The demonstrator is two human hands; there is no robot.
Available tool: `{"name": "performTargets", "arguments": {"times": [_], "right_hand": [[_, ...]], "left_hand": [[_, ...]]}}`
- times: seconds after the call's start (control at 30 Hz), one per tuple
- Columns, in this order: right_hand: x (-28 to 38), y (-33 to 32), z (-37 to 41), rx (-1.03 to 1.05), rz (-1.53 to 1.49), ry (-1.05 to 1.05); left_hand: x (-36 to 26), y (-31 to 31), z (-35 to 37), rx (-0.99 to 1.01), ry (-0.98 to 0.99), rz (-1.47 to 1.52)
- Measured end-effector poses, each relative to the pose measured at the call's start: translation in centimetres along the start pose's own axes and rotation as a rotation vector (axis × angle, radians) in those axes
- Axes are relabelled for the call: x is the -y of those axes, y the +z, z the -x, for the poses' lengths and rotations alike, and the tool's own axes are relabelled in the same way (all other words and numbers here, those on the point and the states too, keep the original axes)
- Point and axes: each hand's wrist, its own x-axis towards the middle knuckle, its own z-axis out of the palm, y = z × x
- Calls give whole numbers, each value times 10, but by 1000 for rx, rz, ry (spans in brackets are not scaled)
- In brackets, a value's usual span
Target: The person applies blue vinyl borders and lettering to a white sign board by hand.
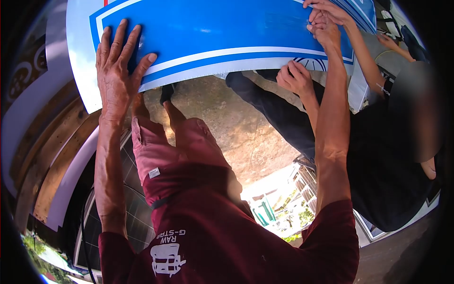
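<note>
A large printed sheet [227, 28], blue with white and blue border stripes, spreads across the top of the view. My left hand [116, 71] lies flat on its left part, fingers spread, holding nothing. Over the right part of the sheet is my right hand [325, 35], its fingers bent and closed together. What they grip, if anything, is hidden. A co-worker's hand [328, 10] is right beside my right hand, partly overlapping it. The co-worker's other hand [295, 78], with curled fingers, is at the sheet's near edge.
The co-worker in black [383, 165] is close on my right. Wooden boards [61, 165] are on the left, and a dark tiled panel [135, 175] stands near my legs. Bare ground [246, 123] shows below the sheet. Someone else's hand [388, 42] appears at the far right.
</note>
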Motion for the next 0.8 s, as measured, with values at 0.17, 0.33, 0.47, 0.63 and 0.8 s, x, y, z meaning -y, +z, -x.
{"name": "performTargets", "arguments": {"times": [0.17, 0.33, 0.47, 0.63, 0.8], "right_hand": [[13, -8, 10, 115, 140, 407], [18, -14, 20, 48, -210, 525], [6, -10, 26, 15, -421, 560], [2, -12, 26, -50, -503, 655], [19, -19, 37, -284, -248, 711]], "left_hand": [[-4, -3, -3, 15, -11, 8], [-7, -4, -2, 21, -15, -6], [-5, -5, -2, 33, -20, -41], [-11, -11, -4, 89, -48, -60], [-14, -17, -6, 124, -70, -46]]}}
